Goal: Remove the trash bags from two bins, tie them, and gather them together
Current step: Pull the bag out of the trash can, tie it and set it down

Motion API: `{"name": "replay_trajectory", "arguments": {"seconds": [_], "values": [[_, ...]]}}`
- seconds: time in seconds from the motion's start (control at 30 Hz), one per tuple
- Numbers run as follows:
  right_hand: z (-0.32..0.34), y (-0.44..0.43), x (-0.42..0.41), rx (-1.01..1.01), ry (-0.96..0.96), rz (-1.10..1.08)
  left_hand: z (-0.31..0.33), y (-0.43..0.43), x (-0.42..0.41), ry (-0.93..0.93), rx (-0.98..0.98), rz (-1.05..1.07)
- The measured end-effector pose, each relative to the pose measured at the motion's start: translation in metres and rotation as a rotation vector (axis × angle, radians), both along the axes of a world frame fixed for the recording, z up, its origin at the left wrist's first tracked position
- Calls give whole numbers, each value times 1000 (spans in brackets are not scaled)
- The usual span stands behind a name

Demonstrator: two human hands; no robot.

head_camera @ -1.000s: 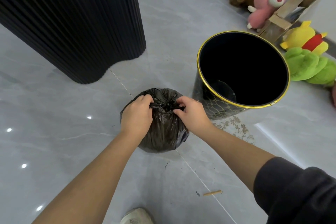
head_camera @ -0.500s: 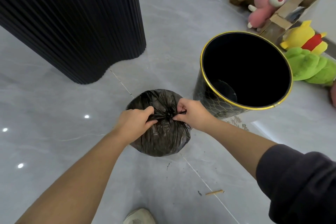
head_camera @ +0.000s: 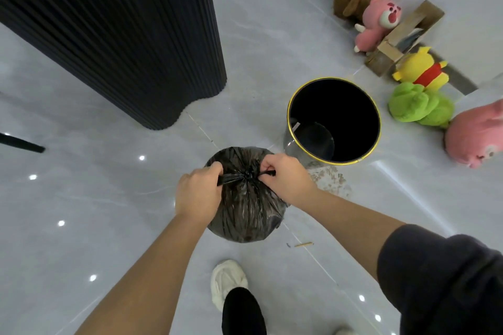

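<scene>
The left grip [head_camera: 198, 193] had its fingers curled round one twisted tail of the black trash bag [head_camera: 245, 217]. The right grip [head_camera: 285, 179] pinched the other tail, and the knot [head_camera: 247, 174] sat tight between the two. The full bag bulged directly beneath both grips, over the grey floor [head_camera: 109, 212]. The gold-rimmed bin [head_camera: 348, 111] stood just beyond the right grip. A white shoe [head_camera: 228, 283] showed below the bag.
</scene>
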State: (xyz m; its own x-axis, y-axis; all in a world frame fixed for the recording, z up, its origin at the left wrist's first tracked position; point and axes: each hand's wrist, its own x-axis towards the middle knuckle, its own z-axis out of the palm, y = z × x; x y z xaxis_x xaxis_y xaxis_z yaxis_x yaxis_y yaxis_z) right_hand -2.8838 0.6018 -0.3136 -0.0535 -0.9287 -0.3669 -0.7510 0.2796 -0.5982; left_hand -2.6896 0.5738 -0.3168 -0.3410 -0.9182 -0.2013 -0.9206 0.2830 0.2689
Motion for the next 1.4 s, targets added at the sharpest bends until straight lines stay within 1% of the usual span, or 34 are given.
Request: {"name": "replay_trajectory", "arguments": {"seconds": [0.1,0.2,0.3,0.43,0.57,0.67,0.8,0.93,1.03,1.13,1.2,1.33,1.4], "values": [[59,4,11,30,-29,10,55,7,13,-39,-13,-57],[110,5,24,52,-4,58,107,4,24,-92,7,-111],[152,5,36,107,-1,83,151,-2,34,-93,15,-146],[202,5,49,179,-1,84,198,-6,45,-64,54,-162],[237,1,59,226,-29,100,226,-7,59,-47,70,-168],[251,-2,69,256,-24,111,240,-5,71,-70,86,-157],[265,-8,92,311,-8,183,254,4,98,-77,106,-137],[275,-18,135,321,-23,254,259,3,142,-83,129,-81],[276,-25,174,357,-32,273,261,-3,181,-62,151,-75],[274,-31,219,386,-38,238,258,-20,225,-79,173,-93],[271,-36,253,393,-38,201,255,-34,254,-53,176,-92],[263,-49,326,384,-60,47,253,-58,321,-27,227,-93],[264,-61,362,374,-58,56,257,-71,354,-8,219,-82]]}}
